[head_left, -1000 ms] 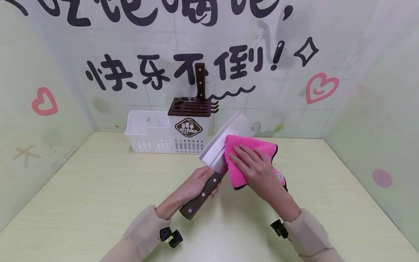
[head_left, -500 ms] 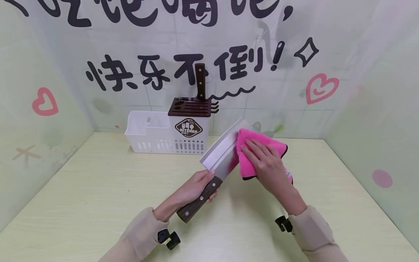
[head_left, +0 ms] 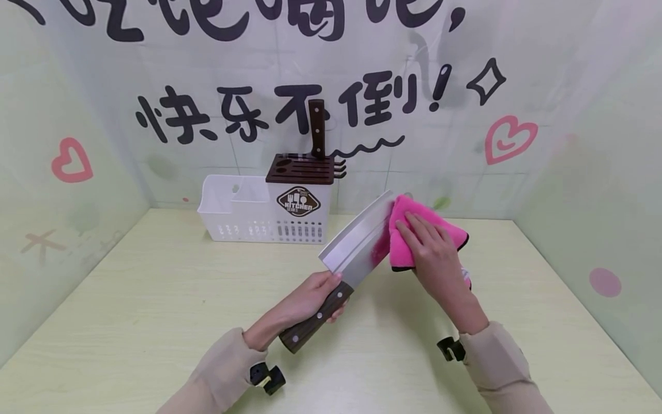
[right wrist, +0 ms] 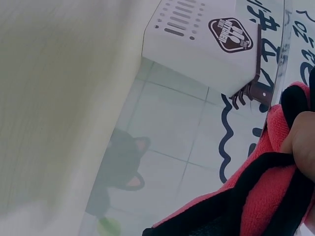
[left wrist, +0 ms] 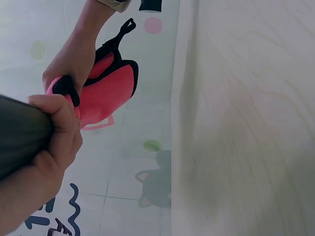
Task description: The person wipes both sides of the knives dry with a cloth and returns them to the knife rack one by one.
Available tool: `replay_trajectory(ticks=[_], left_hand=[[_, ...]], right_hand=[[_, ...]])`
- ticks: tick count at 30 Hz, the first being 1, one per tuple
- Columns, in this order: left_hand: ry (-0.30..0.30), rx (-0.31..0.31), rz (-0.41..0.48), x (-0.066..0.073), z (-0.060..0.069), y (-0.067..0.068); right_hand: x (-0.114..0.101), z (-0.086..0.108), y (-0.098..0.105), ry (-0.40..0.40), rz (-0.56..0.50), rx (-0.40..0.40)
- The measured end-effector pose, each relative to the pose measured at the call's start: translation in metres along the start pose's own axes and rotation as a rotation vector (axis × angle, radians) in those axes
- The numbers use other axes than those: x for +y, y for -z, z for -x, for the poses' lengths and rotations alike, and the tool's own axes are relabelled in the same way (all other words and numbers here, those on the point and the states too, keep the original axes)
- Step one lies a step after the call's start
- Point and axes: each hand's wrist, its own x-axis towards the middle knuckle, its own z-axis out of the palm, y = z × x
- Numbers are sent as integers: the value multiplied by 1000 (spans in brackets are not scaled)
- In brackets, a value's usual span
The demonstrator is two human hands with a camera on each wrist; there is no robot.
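Observation:
A cleaver [head_left: 359, 244] with a broad steel blade and a dark riveted handle is held slantwise above the table, its blade toward the far right. My left hand [head_left: 310, 296] grips it where handle meets blade; in the left wrist view the fingers curl round the dark handle. Against the blade's far end lies a pink cloth [head_left: 400, 253] with black edging, hiding that end. My right hand [head_left: 434, 253] holds this cloth, fingers spread over its upper face. From the right wrist view, the thumb presses into the folded cloth [right wrist: 268, 196] from the other side.
Against the back wall stands a white perforated basket [head_left: 233, 221] joined to a knife block [head_left: 300, 198] with a brown slotted top. One brown-handled knife [head_left: 318, 129] stands upright in it. Small hooks stick out from its right side. Walls enclose the pale wooden table [head_left: 155, 305].
My right hand has slid the cloth up and to the right along the blade toward its far end, baring more steel. The cleaver has tilted slightly in my left hand, which keeps its grip.

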Motion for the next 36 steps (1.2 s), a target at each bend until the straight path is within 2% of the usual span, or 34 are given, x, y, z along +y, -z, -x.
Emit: replay_trajectory(ticks=[8, 24, 31, 36], left_hand=[[1, -6, 1, 0, 0, 0], [14, 0, 8, -1, -1, 0], [13, 7, 1, 1, -3, 1], [15, 16, 1, 0, -4, 1]], right_hand=[[-3, 0, 1, 16, 21, 8], [-19, 2, 2, 100, 63, 5], [-29, 3, 2, 162, 71, 22], [-33, 4, 2, 157, 50, 55]])
